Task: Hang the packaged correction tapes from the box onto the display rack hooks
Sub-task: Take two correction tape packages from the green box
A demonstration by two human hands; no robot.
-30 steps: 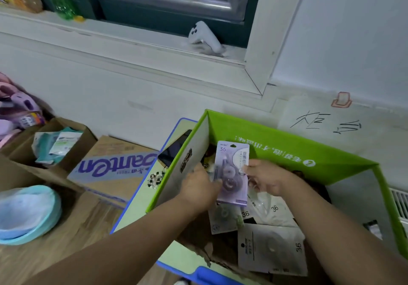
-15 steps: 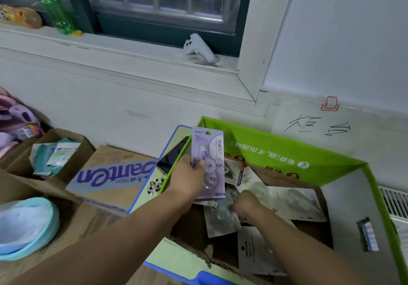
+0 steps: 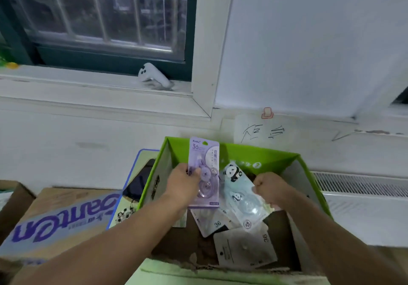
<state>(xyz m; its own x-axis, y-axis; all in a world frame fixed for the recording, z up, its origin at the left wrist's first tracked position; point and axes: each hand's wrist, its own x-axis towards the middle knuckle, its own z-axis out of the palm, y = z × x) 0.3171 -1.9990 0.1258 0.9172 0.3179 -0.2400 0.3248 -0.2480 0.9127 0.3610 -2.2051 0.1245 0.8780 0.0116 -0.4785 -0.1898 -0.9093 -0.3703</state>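
Note:
My left hand [image 3: 182, 184] grips a purple packaged correction tape [image 3: 205, 163] upright over the left side of the green cardboard box [image 3: 268, 157]. My right hand [image 3: 268, 187] pinches the edge of a light blue panda-printed correction tape pack [image 3: 239, 194], lifted at a tilt above the box. Several more packs lie flat on the box bottom, among them a white one [image 3: 245, 249] marked 36. No display rack or hooks are in view.
A brown carton with purple lettering [image 3: 59, 220] sits to the left of the box. A dark phone [image 3: 141, 183] lies on a blue-edged board beside the box. A white controller [image 3: 154, 76] rests on the windowsill. A radiator grille [image 3: 362, 185] is at the right.
My left hand kept the purple pack and raised it slightly. My right hand, which was reaching into the box, has come up holding the panda pack. The view tilted upward.

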